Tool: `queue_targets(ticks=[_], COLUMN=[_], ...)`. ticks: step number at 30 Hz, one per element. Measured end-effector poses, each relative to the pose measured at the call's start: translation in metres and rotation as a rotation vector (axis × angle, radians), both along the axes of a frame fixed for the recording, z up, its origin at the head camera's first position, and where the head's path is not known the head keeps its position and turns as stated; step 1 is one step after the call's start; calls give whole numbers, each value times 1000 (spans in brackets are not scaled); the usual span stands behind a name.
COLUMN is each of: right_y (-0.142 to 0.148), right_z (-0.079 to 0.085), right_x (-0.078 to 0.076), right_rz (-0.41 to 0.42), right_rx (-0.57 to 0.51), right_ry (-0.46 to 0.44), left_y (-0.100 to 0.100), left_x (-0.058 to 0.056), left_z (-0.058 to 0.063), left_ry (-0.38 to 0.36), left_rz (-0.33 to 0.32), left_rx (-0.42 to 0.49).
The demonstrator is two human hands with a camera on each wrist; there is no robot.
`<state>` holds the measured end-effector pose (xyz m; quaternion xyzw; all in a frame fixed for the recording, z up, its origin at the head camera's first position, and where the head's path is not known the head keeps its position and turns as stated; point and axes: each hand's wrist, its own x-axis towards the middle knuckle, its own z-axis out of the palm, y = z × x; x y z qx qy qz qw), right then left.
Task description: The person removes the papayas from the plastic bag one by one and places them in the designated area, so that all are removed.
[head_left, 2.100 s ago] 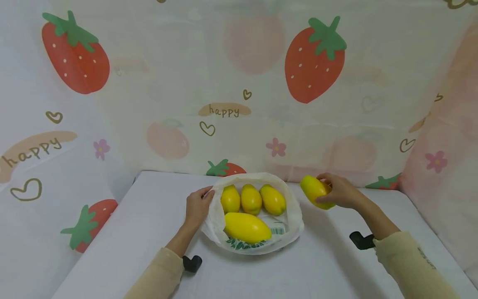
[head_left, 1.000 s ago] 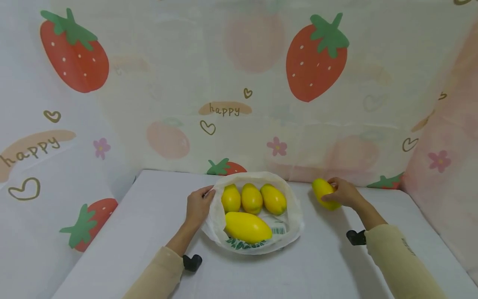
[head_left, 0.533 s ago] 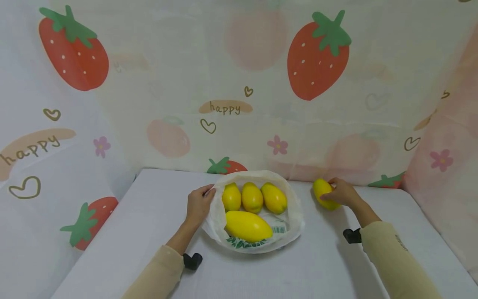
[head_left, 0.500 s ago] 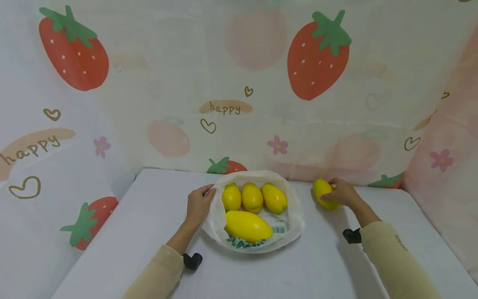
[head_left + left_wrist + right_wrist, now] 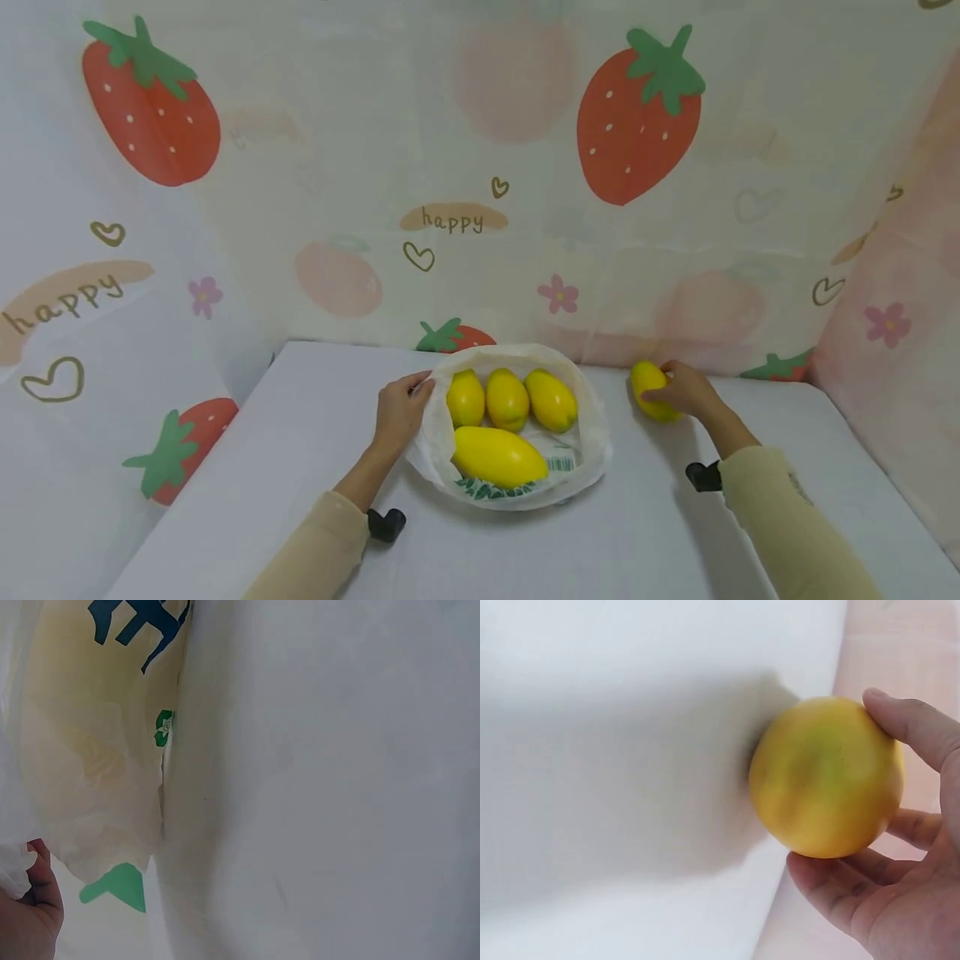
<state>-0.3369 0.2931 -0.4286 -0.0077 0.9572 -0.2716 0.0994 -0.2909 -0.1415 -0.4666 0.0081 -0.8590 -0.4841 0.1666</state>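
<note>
Right hand (image 5: 688,391) grips yellow fruit (image 5: 649,392) near the far edge of the worktop (image 5: 600,554), thumb (image 5: 913,724) and fingers (image 5: 821,886) opposed; contact beneath is unclear. Left hand (image 5: 398,414), cut off in left-wrist view, pinches left rim of white bag (image 5: 594,446).

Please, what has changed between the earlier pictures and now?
The right hand has moved the yellow fruit to the right, farther from the bag, and still grips it. Nothing was let go. The left hand still holds the bag's edge, and the four fruits inside stayed in place.
</note>
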Motion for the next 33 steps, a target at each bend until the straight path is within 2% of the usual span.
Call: queue_targets(ticks=[10,22,33], right_y=[-1,-5,-7], right_z=[-2,-1,6], right_x=[1,3,5], right_rz=[-3,9,18], right_rx=[33,42,54], right_ry=[24,17,11], left_y=[2,-1,-2], left_x=[1,5,3], left_z=[3,0,-2], left_ry=[11,-12,-30], left_rz=[-13,1,-7], left_rx=[-12,-2,23])
